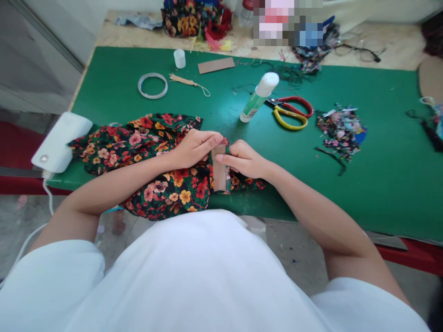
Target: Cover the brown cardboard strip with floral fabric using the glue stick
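Floral fabric [166, 184] in black, red, orange and pink lies spread over the near left part of the green table. A brown cardboard strip [220, 173] rests upright in the view at the fabric's right end, with fabric along its right edge. My left hand [197, 146] lies on the fabric, its fingers together at the strip's upper left; what they pinch is hidden. My right hand [244, 159] grips the strip and the fabric edge from the right, thumb on the cardboard and fingers curled.
Beyond my hands a glue stick [254, 103] stands by scissors [292, 112]. Scraps [341, 131] lie right; a white power box [62, 142] left. Farther back are a tape roll [152, 85], a white cap [179, 59], a tassel [185, 80] and another cardboard strip [216, 65].
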Motion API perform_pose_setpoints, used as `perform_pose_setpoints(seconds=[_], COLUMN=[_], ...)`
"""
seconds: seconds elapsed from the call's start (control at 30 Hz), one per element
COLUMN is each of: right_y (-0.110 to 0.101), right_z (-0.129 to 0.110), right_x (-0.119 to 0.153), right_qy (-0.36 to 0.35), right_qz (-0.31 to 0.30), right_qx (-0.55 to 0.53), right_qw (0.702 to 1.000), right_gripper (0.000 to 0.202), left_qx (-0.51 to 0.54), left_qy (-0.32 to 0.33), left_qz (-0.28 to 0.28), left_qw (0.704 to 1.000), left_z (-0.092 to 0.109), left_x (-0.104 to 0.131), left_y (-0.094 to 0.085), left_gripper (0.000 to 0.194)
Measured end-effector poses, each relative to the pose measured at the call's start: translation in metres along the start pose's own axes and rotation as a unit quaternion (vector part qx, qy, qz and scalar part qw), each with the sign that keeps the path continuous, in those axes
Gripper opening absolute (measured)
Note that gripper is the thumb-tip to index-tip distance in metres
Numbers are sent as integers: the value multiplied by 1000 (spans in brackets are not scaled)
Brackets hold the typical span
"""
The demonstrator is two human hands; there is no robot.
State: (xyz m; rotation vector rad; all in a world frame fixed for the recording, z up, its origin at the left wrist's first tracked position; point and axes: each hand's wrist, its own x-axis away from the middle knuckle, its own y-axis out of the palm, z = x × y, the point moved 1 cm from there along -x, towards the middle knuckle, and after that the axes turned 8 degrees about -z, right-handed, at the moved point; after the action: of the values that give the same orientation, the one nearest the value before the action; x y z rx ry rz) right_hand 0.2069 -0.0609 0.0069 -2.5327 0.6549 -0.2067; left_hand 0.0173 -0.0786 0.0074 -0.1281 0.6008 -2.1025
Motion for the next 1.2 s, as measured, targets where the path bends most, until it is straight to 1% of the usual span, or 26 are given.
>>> perform_pose_setpoints(seconds=[0.2,0.4,0.53,0.77,0.97,1.2], right_y=[1,1,1,3,3,3], right_z=[-1,-1,0,1,1,0], right_x=[0,0,0,0,-1,0], right_qy=[0,-6,-7,-34,-37,-36], right_qz=[-14,-14,-22,-9,-9,-12], right_qx=[19,32,33,63,64,64], right_qw=[1000,999,999,997,997,997], right_gripper=[73,67,64,66,68,68], left_qx=[2,-14,-24,-43,-55,-56], left_qy=[2,12,12,24,14,26], left_qz=[-3,-16,-16,-44,-63,-59], left_qw=[1000,1000,999,998,996,996], left_z=[-3,0,1,1,3,2], left_x=[-1,-2,-3,-4,-4,-4], left_y=[1,-1,-2,-3,-3,-3], left_gripper=[73,72,70,66,62,58])
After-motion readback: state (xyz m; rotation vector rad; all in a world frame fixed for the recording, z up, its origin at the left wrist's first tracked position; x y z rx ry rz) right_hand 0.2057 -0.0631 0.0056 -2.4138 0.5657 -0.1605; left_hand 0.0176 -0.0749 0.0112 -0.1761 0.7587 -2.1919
